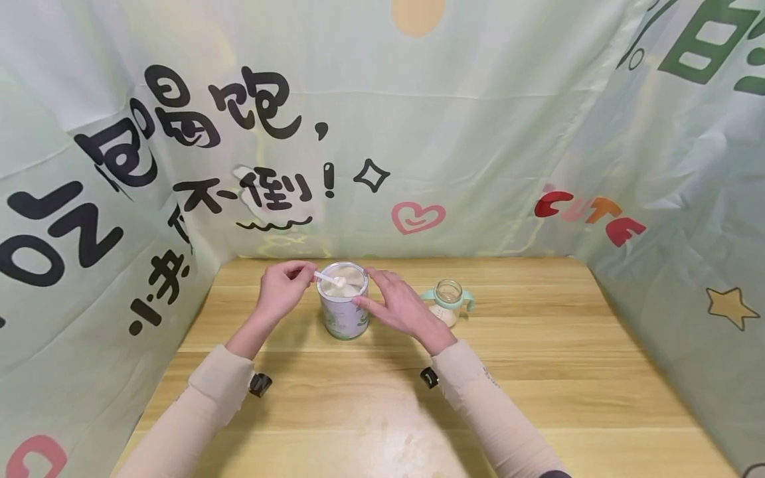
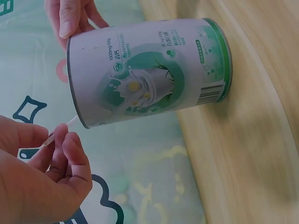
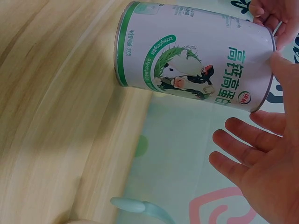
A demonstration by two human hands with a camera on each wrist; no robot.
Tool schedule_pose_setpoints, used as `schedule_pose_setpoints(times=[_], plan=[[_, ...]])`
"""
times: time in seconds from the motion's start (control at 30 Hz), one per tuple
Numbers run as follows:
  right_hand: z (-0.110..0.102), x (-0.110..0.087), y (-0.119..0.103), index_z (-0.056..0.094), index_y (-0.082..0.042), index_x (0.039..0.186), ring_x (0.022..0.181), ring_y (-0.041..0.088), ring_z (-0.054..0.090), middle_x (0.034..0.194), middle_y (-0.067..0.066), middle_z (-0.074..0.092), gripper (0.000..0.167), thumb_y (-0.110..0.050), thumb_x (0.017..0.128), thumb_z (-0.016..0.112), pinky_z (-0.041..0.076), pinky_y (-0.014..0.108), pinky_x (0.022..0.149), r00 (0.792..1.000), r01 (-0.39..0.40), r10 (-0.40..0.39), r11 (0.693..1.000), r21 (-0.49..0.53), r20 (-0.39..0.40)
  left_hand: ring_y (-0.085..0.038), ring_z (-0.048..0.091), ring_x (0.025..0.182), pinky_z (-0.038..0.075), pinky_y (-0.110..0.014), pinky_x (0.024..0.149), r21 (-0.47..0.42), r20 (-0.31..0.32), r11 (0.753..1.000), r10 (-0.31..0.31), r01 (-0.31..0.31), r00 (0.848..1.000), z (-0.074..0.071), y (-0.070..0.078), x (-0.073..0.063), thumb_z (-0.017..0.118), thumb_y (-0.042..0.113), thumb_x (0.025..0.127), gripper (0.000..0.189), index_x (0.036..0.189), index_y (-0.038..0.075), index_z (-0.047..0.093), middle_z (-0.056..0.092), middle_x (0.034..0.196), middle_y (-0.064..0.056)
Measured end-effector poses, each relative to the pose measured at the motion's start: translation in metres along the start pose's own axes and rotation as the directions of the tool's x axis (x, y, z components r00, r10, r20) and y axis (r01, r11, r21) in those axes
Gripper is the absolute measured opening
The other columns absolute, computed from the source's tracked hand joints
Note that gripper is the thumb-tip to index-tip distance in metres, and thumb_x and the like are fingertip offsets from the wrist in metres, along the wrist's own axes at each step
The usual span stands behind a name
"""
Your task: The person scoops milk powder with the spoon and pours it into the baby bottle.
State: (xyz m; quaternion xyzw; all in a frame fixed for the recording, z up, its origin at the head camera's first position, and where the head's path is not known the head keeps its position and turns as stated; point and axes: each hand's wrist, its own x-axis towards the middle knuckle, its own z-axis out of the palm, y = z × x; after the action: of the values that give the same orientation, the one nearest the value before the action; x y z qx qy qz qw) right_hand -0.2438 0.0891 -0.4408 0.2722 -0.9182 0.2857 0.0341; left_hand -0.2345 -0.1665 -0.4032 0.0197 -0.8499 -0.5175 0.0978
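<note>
A white and green milk powder can (image 1: 345, 317) stands upright on the table, its top uncovered and pale powder (image 1: 349, 273) inside. My left hand (image 1: 284, 287) pinches the thin handle of a white scoop (image 1: 327, 277) between thumb and fingers; the scoop's end is over the can's mouth with powder in it. In the left wrist view the can hides most of the scoop. My right hand (image 1: 403, 304) holds the can's right side at the rim between thumb and index finger. The other fingers (image 3: 240, 149) of that hand are spread away from the can.
Right of the can, behind my right wrist, is an uncapped baby bottle (image 1: 449, 292) with green handles and pale contents low inside. The wooden table (image 1: 538, 352) meets printed cloth walls (image 1: 478, 153) at its back and sides.
</note>
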Motion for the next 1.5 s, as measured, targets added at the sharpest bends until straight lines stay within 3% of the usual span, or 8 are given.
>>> schedule_pose_setpoints(times=[0.17, 0.57, 0.9, 1.03, 1.13, 1.27, 1.37, 1.5], plan=[[0.0, 0.0, 0.0, 0.041, -0.008, 0.161, 0.146, 0.039, 0.051, 0.156, 0.02, 0.053, 0.078, -0.056, 0.103, 0.061, 0.043, 0.056, 0.121, 1.0, -0.001, 0.001, 1.0, -0.004, -0.002, -0.001, 0.063, 0.078, 0.05, -0.016, 0.065, 0.071, -0.017, 0.996, 0.059, -0.057, 0.998, 0.001, 0.004, -0.003, 0.069, 0.026, 0.102, 0.027, 0.113, 0.005, 0.082, 0.081, 0.095, -0.012], [0.0, 0.0, 0.001, 0.042, -0.008, 0.16, 0.145, 0.039, 0.052, 0.156, 0.02, 0.054, 0.077, -0.056, 0.103, 0.061, 0.044, 0.056, 0.12, 1.0, 0.005, -0.005, 1.0, -0.01, -0.013, -0.007, 0.061, 0.074, 0.047, -0.02, 0.062, 0.096, -0.039, 0.993, 0.078, -0.073, 0.996, 0.003, 0.007, -0.005, 0.071, 0.028, 0.1, 0.024, 0.11, 0.011, 0.084, 0.081, 0.091, -0.009], [0.001, -0.001, 0.001, 0.041, -0.008, 0.161, 0.146, 0.039, 0.051, 0.156, 0.02, 0.053, 0.077, -0.055, 0.103, 0.061, 0.044, 0.056, 0.12, 1.0, 0.012, -0.012, 1.0, -0.01, -0.015, -0.005, 0.067, 0.074, 0.055, -0.015, 0.064, -0.098, -0.001, 0.994, -0.056, 0.056, 0.998, 0.0, 0.001, -0.001, 0.067, 0.018, 0.103, 0.026, 0.115, -0.001, 0.079, 0.08, 0.094, -0.016], [0.001, -0.001, 0.001, 0.042, -0.007, 0.16, 0.146, 0.04, 0.051, 0.156, 0.02, 0.054, 0.077, -0.054, 0.103, 0.062, 0.044, 0.057, 0.12, 1.0, 0.013, -0.013, 1.0, -0.004, -0.017, -0.006, 0.066, 0.077, 0.053, -0.017, 0.065, 0.048, 0.006, 0.998, 0.045, -0.045, 0.999, -0.002, -0.001, -0.001, 0.067, 0.02, 0.103, 0.024, 0.114, 0.002, 0.081, 0.081, 0.096, -0.014], [0.001, -0.002, 0.001, 0.042, -0.007, 0.16, 0.145, 0.04, 0.051, 0.156, 0.02, 0.054, 0.077, -0.054, 0.103, 0.062, 0.044, 0.057, 0.12, 1.0, 0.012, -0.012, 1.0, 0.0, -0.019, -0.012, 0.067, 0.077, 0.052, -0.023, 0.066, 0.196, 0.044, 0.958, 0.203, -0.208, 0.978, -0.001, 0.0, -0.002, 0.068, 0.017, 0.102, 0.021, 0.111, 0.003, 0.081, 0.081, 0.096, -0.013], [0.0, -0.002, 0.001, 0.041, -0.007, 0.16, 0.145, 0.039, 0.051, 0.156, 0.02, 0.054, 0.077, -0.054, 0.103, 0.062, 0.045, 0.056, 0.119, 1.0, 0.012, -0.012, 1.0, -0.005, -0.021, -0.021, 0.065, 0.074, 0.052, -0.032, 0.066, 0.302, 0.121, 0.865, 0.381, -0.4, 0.917, 0.006, 0.0, -0.003, 0.071, 0.008, 0.099, 0.017, 0.108, -0.003, 0.081, 0.078, 0.092, -0.016], [0.001, -0.001, 0.001, 0.042, -0.007, 0.16, 0.145, 0.039, 0.051, 0.156, 0.02, 0.054, 0.077, -0.054, 0.103, 0.062, 0.045, 0.056, 0.12, 1.0, 0.016, -0.016, 1.0, -0.003, -0.022, -0.022, 0.06, 0.074, 0.05, -0.034, 0.067, 0.359, 0.177, 0.804, 0.44, -0.474, 0.88, 0.011, 0.0, -0.005, 0.073, 0.003, 0.096, 0.015, 0.105, -0.005, 0.081, 0.075, 0.088, -0.016], [0.0, -0.001, 0.002, 0.042, -0.007, 0.16, 0.146, 0.039, 0.051, 0.156, 0.019, 0.054, 0.077, -0.054, 0.103, 0.062, 0.044, 0.056, 0.12, 1.0, 0.02, -0.02, 1.0, 0.002, -0.02, -0.027, 0.06, 0.078, 0.051, -0.041, 0.072, 0.423, 0.236, 0.741, 0.465, -0.521, 0.853, 0.015, 0.002, -0.007, 0.075, 0.002, 0.094, 0.011, 0.1, -0.004, 0.081, 0.072, 0.086, -0.015]])
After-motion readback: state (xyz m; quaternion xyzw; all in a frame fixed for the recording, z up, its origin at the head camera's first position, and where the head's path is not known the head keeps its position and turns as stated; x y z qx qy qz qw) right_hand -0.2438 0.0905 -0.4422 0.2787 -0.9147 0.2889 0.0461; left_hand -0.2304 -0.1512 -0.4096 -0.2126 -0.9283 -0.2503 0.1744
